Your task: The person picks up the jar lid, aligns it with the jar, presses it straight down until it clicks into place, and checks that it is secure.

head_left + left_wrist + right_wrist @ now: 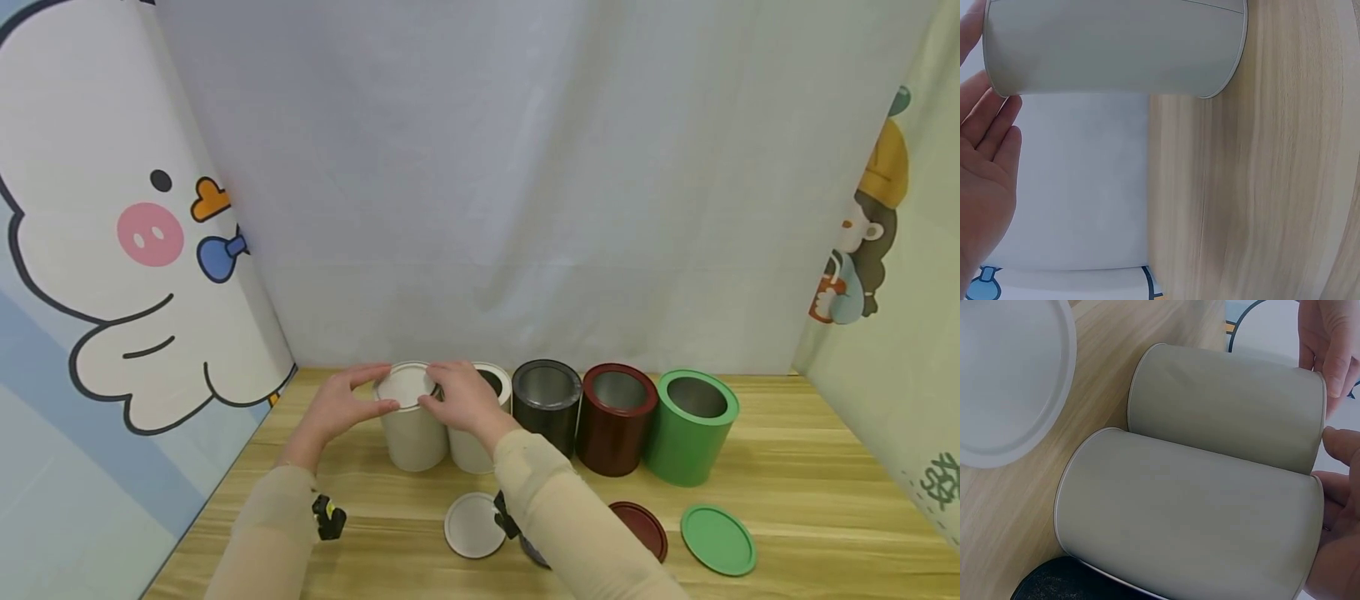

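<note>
Fingers of the left hand (337, 408) and right hand (465, 398) pinch the round cream lid (406, 386) by its left and right edges. It sits flat on the tall cream tin can (412, 437), the far-left one.

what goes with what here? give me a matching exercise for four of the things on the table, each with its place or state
Things:
1. leftmost cream tin
2. green tin
3. green lid
4. dark red lid

Places or states:
a. lies flat on the table near the front, fully in view, right of the sleeve
b. partly hidden behind the right sleeve
c. both hands at its top, where a lid sits
d. stands open at the right end of the row

Pairs: 1-c, 2-d, 3-a, 4-b
</note>
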A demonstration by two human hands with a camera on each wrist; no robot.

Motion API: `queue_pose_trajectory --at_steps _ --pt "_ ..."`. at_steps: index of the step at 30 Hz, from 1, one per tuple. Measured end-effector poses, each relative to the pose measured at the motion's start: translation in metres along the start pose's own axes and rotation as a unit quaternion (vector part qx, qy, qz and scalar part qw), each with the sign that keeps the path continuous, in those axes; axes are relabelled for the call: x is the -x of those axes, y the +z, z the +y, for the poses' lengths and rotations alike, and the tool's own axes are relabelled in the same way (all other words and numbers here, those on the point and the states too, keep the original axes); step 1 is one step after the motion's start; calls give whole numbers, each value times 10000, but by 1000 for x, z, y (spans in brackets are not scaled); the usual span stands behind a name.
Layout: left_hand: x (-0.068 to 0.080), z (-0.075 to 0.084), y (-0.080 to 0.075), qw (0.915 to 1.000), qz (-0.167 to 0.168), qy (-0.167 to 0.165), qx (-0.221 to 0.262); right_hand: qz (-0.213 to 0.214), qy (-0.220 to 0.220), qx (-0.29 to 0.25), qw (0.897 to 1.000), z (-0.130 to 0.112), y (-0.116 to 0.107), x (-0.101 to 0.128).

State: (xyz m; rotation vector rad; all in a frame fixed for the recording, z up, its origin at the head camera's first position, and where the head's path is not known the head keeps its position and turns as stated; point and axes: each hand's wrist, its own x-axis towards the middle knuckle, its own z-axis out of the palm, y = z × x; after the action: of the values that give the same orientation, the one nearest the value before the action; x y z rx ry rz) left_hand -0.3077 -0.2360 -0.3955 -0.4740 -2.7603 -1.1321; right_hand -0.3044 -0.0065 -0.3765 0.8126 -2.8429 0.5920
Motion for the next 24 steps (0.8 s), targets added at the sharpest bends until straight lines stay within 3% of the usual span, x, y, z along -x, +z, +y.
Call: queue_pose_trajectory --at_steps 5,11,18,24 --pt "1 1 -3 10000 5 63 -1 49 -5 -25 10000 1 1 0" --pt "0 1 -6 9991 6 369 -201 99 12 -93 9999 1 2 -2" --pt "-3 1 -4 9946 -67 841 -604 103 38 174 9998 -4 5 -4" --pt "-6 4 -3 9917 -134 977 -829 75 111 383 9992 -9 4 -5"
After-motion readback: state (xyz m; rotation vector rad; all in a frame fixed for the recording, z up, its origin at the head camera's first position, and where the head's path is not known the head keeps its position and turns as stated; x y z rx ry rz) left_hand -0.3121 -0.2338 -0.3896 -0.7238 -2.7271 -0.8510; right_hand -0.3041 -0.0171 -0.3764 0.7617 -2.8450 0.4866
